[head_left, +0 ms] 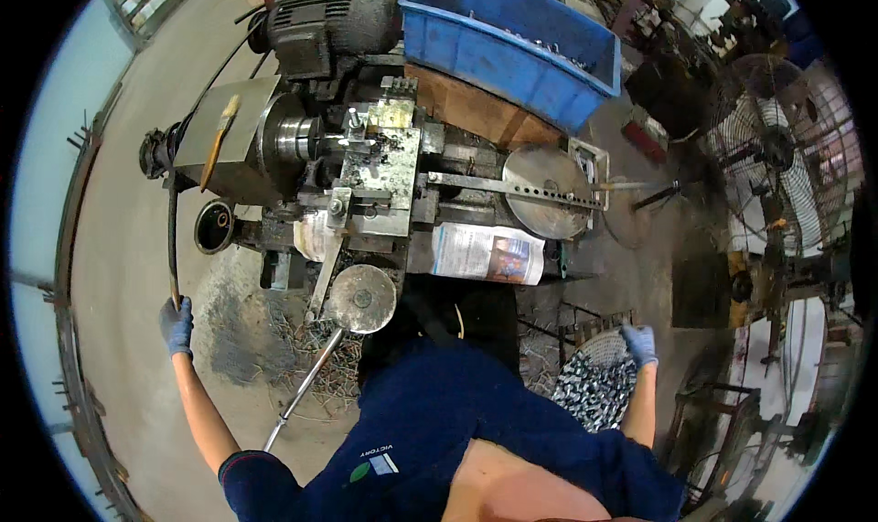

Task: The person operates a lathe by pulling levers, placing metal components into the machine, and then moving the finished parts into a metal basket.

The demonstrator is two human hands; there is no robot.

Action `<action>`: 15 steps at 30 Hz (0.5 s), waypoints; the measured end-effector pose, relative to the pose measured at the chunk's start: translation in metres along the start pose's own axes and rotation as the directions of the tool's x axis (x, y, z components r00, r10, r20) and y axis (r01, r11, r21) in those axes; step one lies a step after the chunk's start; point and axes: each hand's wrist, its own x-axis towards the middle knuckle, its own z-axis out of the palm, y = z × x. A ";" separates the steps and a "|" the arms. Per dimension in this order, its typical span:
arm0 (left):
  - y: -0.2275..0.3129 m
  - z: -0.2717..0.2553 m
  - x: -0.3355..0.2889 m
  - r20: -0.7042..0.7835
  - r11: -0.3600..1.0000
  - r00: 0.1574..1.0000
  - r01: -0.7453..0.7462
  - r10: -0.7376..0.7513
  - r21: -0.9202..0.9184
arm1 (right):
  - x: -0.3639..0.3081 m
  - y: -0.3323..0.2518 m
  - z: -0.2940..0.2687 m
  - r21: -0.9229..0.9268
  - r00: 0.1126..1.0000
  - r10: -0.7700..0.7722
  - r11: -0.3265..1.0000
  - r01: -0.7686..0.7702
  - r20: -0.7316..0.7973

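Observation:
My left hand (pixel 178 327), in a blue-grey glove, is closed round the lower end of a long dark lever (pixel 173 238) at the left end of a small lathe (pixel 380 170). Off to the right, my right hand (pixel 639 343), gloved alike, is held with its fingers curled at the upper rim of a round basket (pixel 611 344). Many small shiny metal parts (pixel 594 389) fill the basket. Whatever the right fingers hold is too small to make out. A wooden-handled brush (pixel 219 142) lies on the headstock cover (pixel 242 124).
A blue plastic bin (pixel 512 55) with small metal pieces stands behind the lathe, beside a motor (pixel 329 23). A round metal plate (pixel 363 299) on a lever juts toward me. Printed paper (pixel 489 253) lies at the front. Metal shavings (pixel 311 357) litter the floor; a caged fan (pixel 777 147) stands right.

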 end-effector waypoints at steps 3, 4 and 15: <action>0.007 0.000 -0.002 0.049 0.997 0.999 0.021 -0.017 -0.080 | -0.024 -0.112 -0.045 0.603 0.927 -0.277 0.704 0.375 -0.252; 0.005 0.000 -0.002 0.054 0.994 0.998 0.023 -0.018 -0.102 | -0.031 -0.166 -0.054 0.708 0.973 -0.164 0.667 0.232 -0.163; -0.035 -0.012 -0.029 0.094 0.999 0.995 -0.022 0.019 0.024 | -0.108 -0.623 0.017 -0.110 -0.167 -0.982 -0.158 0.981 -0.084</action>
